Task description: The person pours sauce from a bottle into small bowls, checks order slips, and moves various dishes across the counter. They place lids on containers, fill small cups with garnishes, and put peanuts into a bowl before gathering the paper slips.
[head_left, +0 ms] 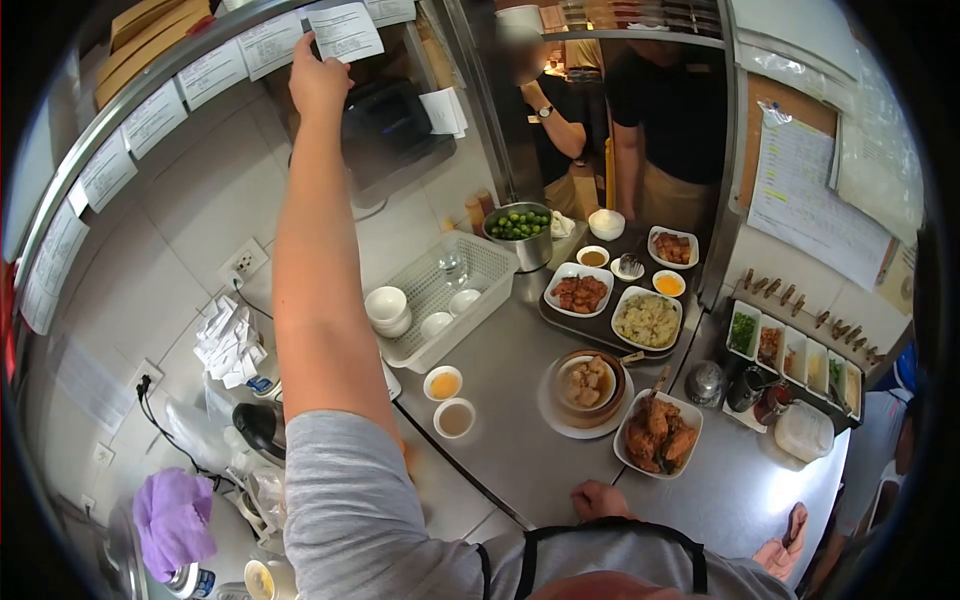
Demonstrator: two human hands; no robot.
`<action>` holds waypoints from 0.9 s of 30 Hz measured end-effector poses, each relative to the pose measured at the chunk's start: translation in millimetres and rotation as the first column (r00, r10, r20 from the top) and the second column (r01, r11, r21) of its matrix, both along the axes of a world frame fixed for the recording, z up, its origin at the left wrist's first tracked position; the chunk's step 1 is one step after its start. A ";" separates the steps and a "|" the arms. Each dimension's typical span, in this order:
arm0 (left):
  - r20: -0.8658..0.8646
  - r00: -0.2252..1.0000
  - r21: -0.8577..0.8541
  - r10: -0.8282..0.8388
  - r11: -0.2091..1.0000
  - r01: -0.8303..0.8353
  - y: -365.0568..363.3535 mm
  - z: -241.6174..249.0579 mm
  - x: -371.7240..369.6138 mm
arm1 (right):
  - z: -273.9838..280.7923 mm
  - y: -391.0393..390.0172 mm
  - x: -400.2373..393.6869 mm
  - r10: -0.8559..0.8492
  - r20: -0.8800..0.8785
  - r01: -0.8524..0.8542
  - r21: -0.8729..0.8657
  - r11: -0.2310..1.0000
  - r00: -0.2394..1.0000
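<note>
My left hand (318, 75) is raised to the ticket rail, arm stretched upward. One finger points up at the left edge of a printed order ticket (346, 32); the other fingers curl by its lower edge. Low in front of my chest, my right hand (598, 500) rests as a fist on the steel counter (520, 470), its wrist hidden. Beyond it stand a square white bowl of browned meat pieces (657, 437) and a small bowl of pale meat chunks (586, 383) on a round plate. Left of these sit small cups of yellow liquid (443, 383) and brown sauce (454, 418).
A dark tray (570, 322) carries several dishes near the pass, where two people stand. White bowls sit in a perforated basket (495, 262) beside a pot of green limes (520, 235). Garnish tubs (785, 350) line the right wall. Another hand (783, 548) shows at lower right.
</note>
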State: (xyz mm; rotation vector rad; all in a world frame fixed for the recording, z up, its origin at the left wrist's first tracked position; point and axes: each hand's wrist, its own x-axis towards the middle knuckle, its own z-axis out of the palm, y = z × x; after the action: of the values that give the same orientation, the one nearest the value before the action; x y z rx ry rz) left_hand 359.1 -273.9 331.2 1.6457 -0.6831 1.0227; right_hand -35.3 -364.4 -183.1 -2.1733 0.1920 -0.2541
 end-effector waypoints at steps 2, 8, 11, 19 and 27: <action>0.003 0.999 -0.066 0.037 0.997 -0.037 -9.6 7.6 9.6 | 0.7 0.3 -1.2 -0.010 0.019 0.009 0.021 1.000 1.000; -0.053 0.999 -0.075 0.003 0.997 -0.007 -16.6 20.5 21.0 | 6.0 -1.3 -0.2 -0.008 0.013 0.007 0.044 0.999 1.000; -0.038 0.999 -0.094 0.032 0.995 -0.036 -15.7 26.9 24.9 | 7.0 0.3 0.1 -0.028 0.047 0.027 0.019 0.999 0.999; 0.089 0.995 -0.076 -0.045 0.996 0.052 -8.0 34.2 39.3 | 6.2 0.1 -0.7 -0.042 0.078 0.040 0.025 0.999 0.996; 0.168 0.953 -0.236 -0.254 0.928 0.289 -7.6 -22.3 14.4 | 3.3 1.6 -0.6 -0.053 0.083 0.052 0.023 0.998 0.995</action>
State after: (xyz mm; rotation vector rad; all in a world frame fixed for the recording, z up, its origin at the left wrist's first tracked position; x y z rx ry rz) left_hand 373.5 -281.5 308.9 1.2250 -0.8070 0.9800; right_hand -35.8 -362.8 -179.8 -2.1348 0.2034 -0.3710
